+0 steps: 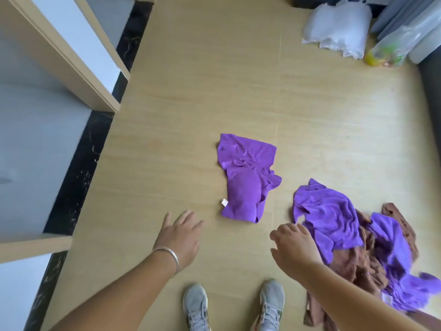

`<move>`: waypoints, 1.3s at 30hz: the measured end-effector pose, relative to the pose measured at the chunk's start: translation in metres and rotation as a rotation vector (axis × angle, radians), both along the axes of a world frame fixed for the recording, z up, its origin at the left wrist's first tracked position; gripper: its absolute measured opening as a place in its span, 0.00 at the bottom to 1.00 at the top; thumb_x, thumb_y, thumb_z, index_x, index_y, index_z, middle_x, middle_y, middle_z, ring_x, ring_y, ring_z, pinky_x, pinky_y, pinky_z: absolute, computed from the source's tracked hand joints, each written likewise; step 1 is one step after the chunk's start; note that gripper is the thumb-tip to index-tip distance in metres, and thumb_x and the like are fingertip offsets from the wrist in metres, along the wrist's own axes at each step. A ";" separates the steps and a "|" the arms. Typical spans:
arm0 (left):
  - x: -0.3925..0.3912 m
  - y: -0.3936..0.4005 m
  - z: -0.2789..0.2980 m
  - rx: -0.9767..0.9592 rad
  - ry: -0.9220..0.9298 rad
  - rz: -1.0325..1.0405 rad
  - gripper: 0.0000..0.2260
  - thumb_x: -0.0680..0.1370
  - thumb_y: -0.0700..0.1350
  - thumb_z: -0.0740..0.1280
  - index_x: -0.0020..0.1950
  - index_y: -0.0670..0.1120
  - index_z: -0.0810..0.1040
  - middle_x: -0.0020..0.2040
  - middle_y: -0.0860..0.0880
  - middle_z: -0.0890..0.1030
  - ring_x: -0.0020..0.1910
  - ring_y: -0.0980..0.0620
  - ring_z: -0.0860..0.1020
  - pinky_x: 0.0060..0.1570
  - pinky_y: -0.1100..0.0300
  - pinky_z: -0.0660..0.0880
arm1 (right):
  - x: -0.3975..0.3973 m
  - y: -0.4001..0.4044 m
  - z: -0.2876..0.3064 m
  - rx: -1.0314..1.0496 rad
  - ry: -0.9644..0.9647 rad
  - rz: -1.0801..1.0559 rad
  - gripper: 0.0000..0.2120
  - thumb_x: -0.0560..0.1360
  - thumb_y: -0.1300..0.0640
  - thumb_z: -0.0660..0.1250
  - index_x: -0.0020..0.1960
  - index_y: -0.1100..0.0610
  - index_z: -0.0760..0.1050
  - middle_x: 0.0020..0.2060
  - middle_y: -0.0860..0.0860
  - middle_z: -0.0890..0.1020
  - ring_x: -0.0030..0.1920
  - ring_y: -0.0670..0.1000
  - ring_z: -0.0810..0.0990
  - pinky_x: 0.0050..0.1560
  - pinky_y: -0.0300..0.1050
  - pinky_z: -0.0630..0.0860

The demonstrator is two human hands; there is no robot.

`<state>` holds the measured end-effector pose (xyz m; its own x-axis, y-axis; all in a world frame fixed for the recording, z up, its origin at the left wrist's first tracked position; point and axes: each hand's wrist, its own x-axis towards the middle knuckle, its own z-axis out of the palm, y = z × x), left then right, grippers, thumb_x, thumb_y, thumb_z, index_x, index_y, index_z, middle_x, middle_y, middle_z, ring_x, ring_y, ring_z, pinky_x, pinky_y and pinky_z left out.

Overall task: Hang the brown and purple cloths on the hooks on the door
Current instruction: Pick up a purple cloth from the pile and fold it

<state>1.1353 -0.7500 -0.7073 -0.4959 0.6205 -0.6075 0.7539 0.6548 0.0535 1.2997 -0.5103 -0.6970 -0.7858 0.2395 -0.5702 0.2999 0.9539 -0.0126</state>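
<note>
A crumpled purple cloth (248, 177) with a small white tag lies alone on the wooden floor, mid-frame. To its right is a heap of purple cloths (331, 218) mixed with brown cloths (353, 261). My left hand (180, 235), with a silver bangle on the wrist, hovers open above the floor, left of the single purple cloth and apart from it. My right hand (292, 247) is open with fingers relaxed, at the left edge of the heap, holding nothing. No door hooks are in view.
A white door and beige frame (78, 68) with a black threshold strip (78, 177) run along the left. Clear plastic bags (338, 27) and a yellow-green packet (384, 56) lie at the far right. My grey shoes (233, 306) stand at the bottom.
</note>
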 end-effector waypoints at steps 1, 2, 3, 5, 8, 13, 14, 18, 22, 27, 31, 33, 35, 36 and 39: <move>-0.001 -0.014 -0.012 -0.014 -0.011 0.011 0.25 0.79 0.53 0.56 0.76 0.56 0.55 0.78 0.50 0.54 0.77 0.53 0.48 0.72 0.41 0.45 | 0.002 -0.011 -0.011 0.001 -0.023 -0.018 0.16 0.76 0.47 0.59 0.62 0.47 0.72 0.58 0.47 0.74 0.64 0.52 0.68 0.67 0.49 0.59; -0.002 -0.028 -0.023 -0.031 -0.018 0.022 0.25 0.79 0.53 0.56 0.76 0.56 0.55 0.78 0.51 0.54 0.77 0.53 0.48 0.72 0.41 0.45 | 0.003 -0.021 -0.021 0.003 -0.041 -0.035 0.16 0.76 0.46 0.59 0.63 0.47 0.71 0.59 0.47 0.74 0.64 0.52 0.68 0.67 0.48 0.59; -0.005 -0.042 -0.034 -0.048 -0.023 0.032 0.26 0.79 0.53 0.56 0.76 0.56 0.54 0.78 0.51 0.54 0.77 0.53 0.48 0.72 0.41 0.45 | 0.003 -0.032 -0.031 0.006 -0.058 -0.048 0.17 0.76 0.46 0.59 0.63 0.47 0.70 0.59 0.47 0.74 0.64 0.52 0.68 0.67 0.48 0.60; -0.008 -0.063 -0.054 -0.079 -0.032 0.042 0.26 0.80 0.54 0.55 0.77 0.57 0.53 0.78 0.51 0.53 0.77 0.53 0.48 0.71 0.41 0.45 | 0.003 -0.047 -0.046 0.018 -0.099 -0.074 0.19 0.75 0.46 0.60 0.66 0.46 0.67 0.61 0.46 0.73 0.65 0.51 0.68 0.67 0.48 0.60; -0.012 -0.079 -0.079 -0.099 -0.042 0.042 0.26 0.80 0.54 0.55 0.77 0.56 0.52 0.78 0.50 0.53 0.77 0.52 0.48 0.71 0.41 0.45 | 0.004 -0.058 -0.065 0.050 -0.125 -0.089 0.23 0.75 0.47 0.60 0.69 0.46 0.63 0.63 0.46 0.71 0.66 0.51 0.67 0.67 0.48 0.60; -0.006 -0.067 -0.128 -0.066 -0.069 -0.025 0.27 0.80 0.54 0.55 0.78 0.54 0.51 0.78 0.49 0.53 0.77 0.51 0.47 0.72 0.41 0.44 | 0.002 -0.048 -0.105 0.094 -0.140 -0.085 0.27 0.75 0.49 0.60 0.73 0.47 0.59 0.67 0.47 0.67 0.68 0.51 0.65 0.70 0.49 0.58; -0.003 -0.060 -0.141 -0.055 -0.076 -0.048 0.27 0.80 0.53 0.55 0.78 0.53 0.51 0.78 0.49 0.53 0.77 0.51 0.47 0.72 0.41 0.44 | 0.003 -0.042 -0.116 0.104 -0.138 -0.081 0.28 0.76 0.49 0.61 0.73 0.47 0.58 0.68 0.48 0.67 0.69 0.51 0.64 0.70 0.49 0.58; 0.012 -0.020 -0.199 0.009 -0.084 -0.145 0.26 0.81 0.51 0.55 0.78 0.52 0.52 0.78 0.49 0.54 0.77 0.51 0.48 0.74 0.44 0.44 | 0.008 -0.016 -0.173 0.151 -0.125 -0.060 0.29 0.76 0.52 0.61 0.74 0.49 0.57 0.68 0.49 0.66 0.68 0.52 0.64 0.70 0.51 0.59; 0.023 0.022 -0.273 0.063 -0.060 -0.237 0.27 0.81 0.51 0.55 0.78 0.52 0.49 0.79 0.49 0.53 0.77 0.51 0.49 0.74 0.45 0.44 | 0.019 0.016 -0.240 0.199 -0.117 -0.093 0.30 0.75 0.54 0.62 0.75 0.49 0.55 0.69 0.50 0.65 0.69 0.53 0.63 0.70 0.52 0.59; 0.009 0.064 -0.374 0.077 0.021 -0.328 0.31 0.80 0.55 0.55 0.79 0.50 0.44 0.79 0.48 0.49 0.77 0.51 0.47 0.74 0.46 0.44 | 0.025 0.059 -0.333 0.252 -0.094 -0.079 0.32 0.76 0.54 0.61 0.76 0.49 0.53 0.72 0.51 0.61 0.72 0.53 0.59 0.72 0.54 0.57; -0.014 0.093 -0.449 0.095 0.052 -0.572 0.34 0.80 0.61 0.53 0.79 0.46 0.43 0.79 0.47 0.46 0.78 0.49 0.44 0.74 0.49 0.40 | 0.022 0.096 -0.401 0.313 -0.098 0.000 0.32 0.77 0.56 0.58 0.78 0.51 0.49 0.76 0.55 0.55 0.75 0.55 0.53 0.73 0.56 0.54; -0.024 0.107 -0.479 0.106 0.059 -0.665 0.36 0.80 0.63 0.52 0.78 0.45 0.41 0.79 0.46 0.43 0.77 0.49 0.42 0.74 0.51 0.38 | 0.016 0.115 -0.429 0.338 -0.101 0.079 0.31 0.78 0.58 0.55 0.78 0.50 0.46 0.77 0.56 0.49 0.77 0.56 0.48 0.74 0.57 0.51; -0.034 0.120 -0.502 0.114 0.069 -0.681 0.39 0.78 0.65 0.51 0.78 0.45 0.37 0.79 0.46 0.38 0.77 0.49 0.39 0.74 0.52 0.38 | 0.003 0.135 -0.450 0.345 -0.097 0.191 0.31 0.79 0.58 0.53 0.78 0.50 0.45 0.78 0.56 0.45 0.77 0.57 0.44 0.75 0.59 0.48; -0.037 0.126 -0.511 0.124 0.084 -0.680 0.40 0.78 0.66 0.51 0.77 0.44 0.36 0.78 0.47 0.36 0.77 0.49 0.37 0.74 0.52 0.38 | -0.005 0.146 -0.457 0.347 -0.098 0.260 0.30 0.79 0.58 0.52 0.78 0.50 0.45 0.78 0.56 0.44 0.77 0.57 0.43 0.75 0.59 0.46; -0.036 0.134 -0.529 0.167 0.163 -0.654 0.44 0.75 0.71 0.48 0.76 0.43 0.32 0.74 0.47 0.30 0.76 0.47 0.35 0.73 0.48 0.37 | -0.020 0.171 -0.473 0.391 -0.122 0.436 0.30 0.80 0.57 0.50 0.79 0.50 0.43 0.78 0.55 0.43 0.77 0.57 0.41 0.75 0.60 0.43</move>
<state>1.0995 -0.6158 -1.2366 -0.0652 0.9019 -0.4270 0.9979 0.0565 -0.0332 1.2800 -0.3393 -1.1701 -0.7932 0.1204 -0.5969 -0.1428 0.9162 0.3744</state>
